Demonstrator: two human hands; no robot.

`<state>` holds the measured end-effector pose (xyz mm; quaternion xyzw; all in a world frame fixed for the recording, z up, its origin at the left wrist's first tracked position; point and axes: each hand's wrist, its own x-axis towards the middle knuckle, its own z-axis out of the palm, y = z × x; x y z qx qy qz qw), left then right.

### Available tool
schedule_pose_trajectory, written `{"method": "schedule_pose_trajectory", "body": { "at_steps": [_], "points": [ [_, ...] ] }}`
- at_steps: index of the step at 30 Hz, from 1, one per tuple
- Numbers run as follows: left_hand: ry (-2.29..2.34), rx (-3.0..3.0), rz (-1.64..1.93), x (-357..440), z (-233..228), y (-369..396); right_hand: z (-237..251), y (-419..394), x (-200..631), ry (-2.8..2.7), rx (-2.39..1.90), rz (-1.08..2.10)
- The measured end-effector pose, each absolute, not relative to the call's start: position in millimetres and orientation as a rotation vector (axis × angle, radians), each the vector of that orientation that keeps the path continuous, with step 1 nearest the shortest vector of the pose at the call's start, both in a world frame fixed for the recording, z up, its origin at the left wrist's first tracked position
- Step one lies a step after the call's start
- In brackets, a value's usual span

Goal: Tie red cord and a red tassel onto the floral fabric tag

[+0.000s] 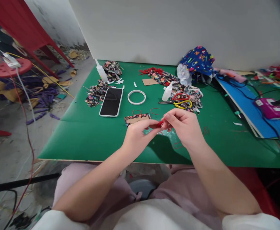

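Note:
My left hand (140, 132) and my right hand (183, 125) meet above the front of the green table. Between the fingertips of both is a small piece of red cord (160, 123), pinched by each; its exact shape is partly hidden by the fingers. Just beyond my left hand lies a floral fabric strip (137, 118) with a tan piece on top. Thin red cord pieces (155, 111) are scattered around the hands. Scissors with red and yellow handles (183, 101) rest beyond my right hand, beside a white squeeze bottle (167, 92).
A phone (111, 102) and a white tape roll (136, 97) lie left of centre. Floral fabric heaps (98, 92) and another squeeze bottle (102, 72) stand at the back left. On the right are a blue folder (238, 105), cables and a magenta box (270, 108).

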<state>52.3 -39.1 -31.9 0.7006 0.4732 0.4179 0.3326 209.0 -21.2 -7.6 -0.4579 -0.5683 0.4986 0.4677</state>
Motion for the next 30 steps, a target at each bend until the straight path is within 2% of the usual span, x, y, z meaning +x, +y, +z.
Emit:
{"method": "schedule_pose_trajectory", "body": {
  "at_steps": [4, 10, 15, 19, 25, 30],
  "points": [
    [1.237, 1.716, 1.082, 53.0, -33.7, -38.3, -3.9, -21.6, 207.7, -1.365, -1.113, 1.192],
    [1.019, 1.208, 0.970, 49.1, -29.2, -34.0, -1.2, -15.2, 218.3, -1.176, -1.056, 1.131],
    [0.931, 1.126, 0.953, 44.3, -25.0, -32.3, -4.4, -16.2, 219.9, -1.522, -1.165, 1.191],
    [0.923, 1.143, 0.950, 43.2, -23.5, -31.5, -3.3, -20.6, 212.2, -1.733, -1.253, 1.078],
    [0.751, 0.928, 0.879, 44.9, -27.3, -31.4, -2.6, -19.3, 211.5, -1.716, -1.217, 1.182],
    [0.745, 0.883, 0.879, 45.6, -31.1, -30.9, -1.4, -18.5, 214.1, -1.726, -1.248, 1.144]
  ]
}}
